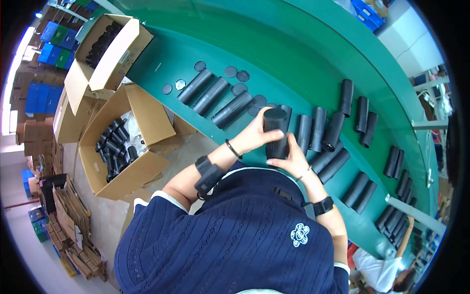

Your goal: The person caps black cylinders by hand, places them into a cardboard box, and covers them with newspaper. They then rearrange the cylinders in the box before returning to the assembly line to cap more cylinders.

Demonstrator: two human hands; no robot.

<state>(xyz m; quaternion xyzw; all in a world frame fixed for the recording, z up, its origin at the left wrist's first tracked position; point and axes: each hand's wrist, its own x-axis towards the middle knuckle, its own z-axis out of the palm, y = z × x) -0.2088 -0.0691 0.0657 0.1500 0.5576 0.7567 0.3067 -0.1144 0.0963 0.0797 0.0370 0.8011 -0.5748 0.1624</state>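
Note:
Close in front of my body, both hands hold one black ribbed cylinder (276, 141) nearly upright, with a flat dark round end facing up. My left hand (255, 135) wraps its upper part, the thumb lying across the side. Lower down, my right hand (295, 158) grips it with thumb and fingers. Just beyond my hands, more black cylinders (318, 128) lie on the green bench. To the left are three more cylinders (211, 96) and several thin black discs (239, 89). One disc (180, 84) has a shiny face.
The green bench (161, 51) curves away to the right, with more cylinders (360, 191) along it. At the left stand an open carton (156, 117) of black parts and another carton (120, 59) on the bench's end. A co-worker's arm (405, 237) reaches in at the lower right.

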